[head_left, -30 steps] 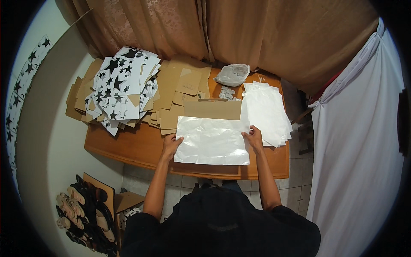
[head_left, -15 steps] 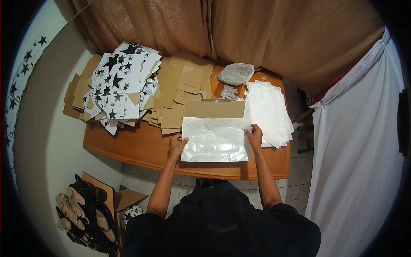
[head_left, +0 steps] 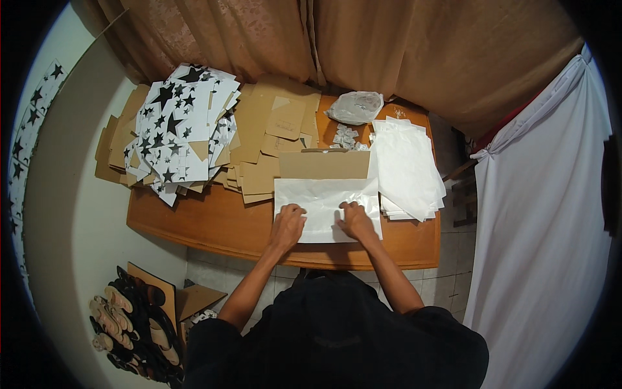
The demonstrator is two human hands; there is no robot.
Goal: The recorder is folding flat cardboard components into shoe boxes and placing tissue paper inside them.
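A glossy white sheet point(head_left: 321, 194) lies wide and flat near the table's front edge, its lower part under my hands. It overlaps the lower part of a brown cardboard piece point(head_left: 324, 165). My left hand point(head_left: 289, 224) rests on the sheet's left side, fingers bent and fingertips against the surface. On the right side, my right hand point(head_left: 357, 221) touches it with the thumb apart from the fingers. Neither hand grips anything. Some light wrinkles and shine show on the sheet between my hands.
A stack of white sheets point(head_left: 405, 168) lies to the right. At the left stands a tall pile of star-printed white pieces point(head_left: 175, 123) beside brown cardboard pieces point(head_left: 259, 175). Behind are small clear-grey pieces point(head_left: 345, 137) and a plastic bag point(head_left: 356, 107). Shoes point(head_left: 139, 318) are below left.
Both hands have let go of the sheet's side edges and moved inward onto its surface. The sheet now lies flatter, with fewer wrinkles.
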